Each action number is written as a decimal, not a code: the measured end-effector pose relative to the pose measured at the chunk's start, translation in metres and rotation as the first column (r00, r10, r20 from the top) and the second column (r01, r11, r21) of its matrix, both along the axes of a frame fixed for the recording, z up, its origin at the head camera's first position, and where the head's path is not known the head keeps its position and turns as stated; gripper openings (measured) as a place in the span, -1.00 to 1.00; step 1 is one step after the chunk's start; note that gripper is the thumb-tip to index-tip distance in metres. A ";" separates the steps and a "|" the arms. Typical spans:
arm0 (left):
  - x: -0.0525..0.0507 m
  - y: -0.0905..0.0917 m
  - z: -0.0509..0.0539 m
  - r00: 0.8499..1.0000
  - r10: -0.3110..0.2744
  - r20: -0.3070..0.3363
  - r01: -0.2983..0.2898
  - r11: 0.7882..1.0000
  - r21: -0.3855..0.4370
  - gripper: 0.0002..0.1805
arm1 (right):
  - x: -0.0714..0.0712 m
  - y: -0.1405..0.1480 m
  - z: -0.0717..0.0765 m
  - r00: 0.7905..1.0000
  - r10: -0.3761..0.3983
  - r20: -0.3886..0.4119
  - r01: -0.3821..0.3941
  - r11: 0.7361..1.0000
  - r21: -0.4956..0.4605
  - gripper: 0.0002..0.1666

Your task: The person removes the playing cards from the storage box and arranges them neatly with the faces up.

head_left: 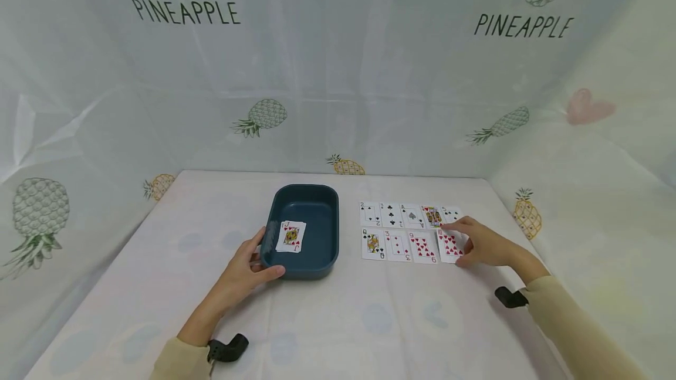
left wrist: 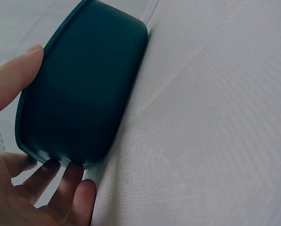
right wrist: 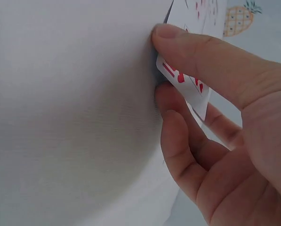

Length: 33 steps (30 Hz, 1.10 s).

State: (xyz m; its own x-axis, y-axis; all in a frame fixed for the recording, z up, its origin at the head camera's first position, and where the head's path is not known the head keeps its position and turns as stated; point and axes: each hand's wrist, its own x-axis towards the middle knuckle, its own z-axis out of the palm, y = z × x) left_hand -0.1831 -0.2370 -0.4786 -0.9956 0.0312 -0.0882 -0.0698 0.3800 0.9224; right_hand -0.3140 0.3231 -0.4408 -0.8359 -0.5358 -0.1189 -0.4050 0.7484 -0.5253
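A dark teal tray (head_left: 310, 271) stands on the left of the table. My left hand (head_left: 240, 274) grips its near left corner, the thumb at the near side and the fingers along the left wall (left wrist: 79, 84). A small stack of playing cards (head_left: 290, 236), a jack on top, lies in the tray. On the right, my right hand (head_left: 483, 242) pinches a red hearts playing card (head_left: 449, 246) at the right end of the near row. In the right wrist view that card (right wrist: 196, 94) is tilted off the cloth between thumb and fingers.
Two rows of face-up playing cards lie right of the tray, including a two of spades (head_left: 369, 214) and a queen (head_left: 373, 244). A white printed cloth (head_left: 348, 321) covers the table. Pineapple-print curtains (head_left: 338, 63) hang behind and at both sides.
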 end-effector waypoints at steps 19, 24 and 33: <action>0.000 -0.001 -0.002 1.000 -0.001 -0.013 0.001 1.000 0.003 0.22 | -0.005 -0.013 0.008 0.995 0.032 0.093 -0.044 0.991 0.125 -0.05; 0.000 -0.001 -0.002 1.000 -0.004 -0.018 0.004 1.000 0.012 0.21 | -0.006 -0.015 0.011 0.994 0.038 0.106 -0.052 0.990 0.134 -0.05; 0.002 -0.001 0.001 1.000 0.002 -0.011 -0.002 1.000 -0.003 0.22 | -0.005 -0.017 0.012 0.992 0.028 0.121 -0.045 0.990 0.136 -0.02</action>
